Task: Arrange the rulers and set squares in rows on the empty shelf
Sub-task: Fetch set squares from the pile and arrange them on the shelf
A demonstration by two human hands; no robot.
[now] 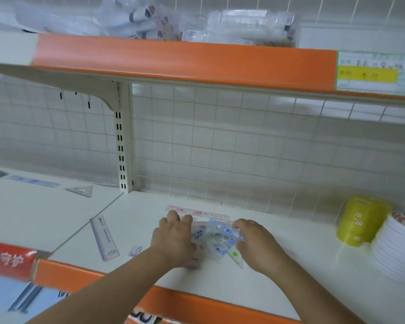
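White shelf [278, 253], orange edge strip [75, 274]; pink ruler [204, 212]; blue-printed clear set squares [216, 242]; yellow tub [360, 218].

The white shelf [278, 253] has an orange front edge. A pink ruler [204, 212] lies near the back, with a pile of clear set squares [214, 242] just in front of it. At the left lie a clear ruler [104, 239] and a small clear piece [135, 250]. At the right, a stack of yellow rolls [360, 220] stands beside stacked white plates [395, 251].
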